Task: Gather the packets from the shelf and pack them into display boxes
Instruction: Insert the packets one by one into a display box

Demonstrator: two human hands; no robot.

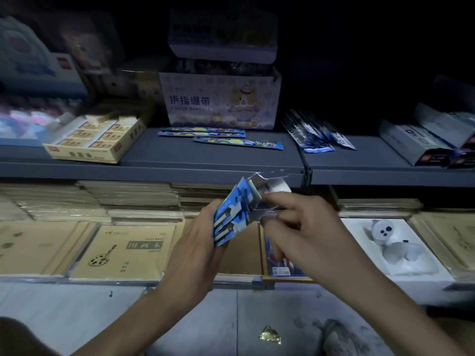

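While the left hand [195, 240] grips a fanned stack of blue packets [228, 214], fingers curled round its lower end, the right hand [308, 227] pinches a small silvery display box [270, 185] just beside it, flaps open. The stack's long axis runs up and slightly right. Its top ends point toward the shelf [154, 167] and touch the box's near side. The box mouth appears to sit right of those tips, so I'd judge a short push rightward comes next. Loose packets [239, 143] lie flat on the shelf, lengthwise left to right, well apart from both hands.
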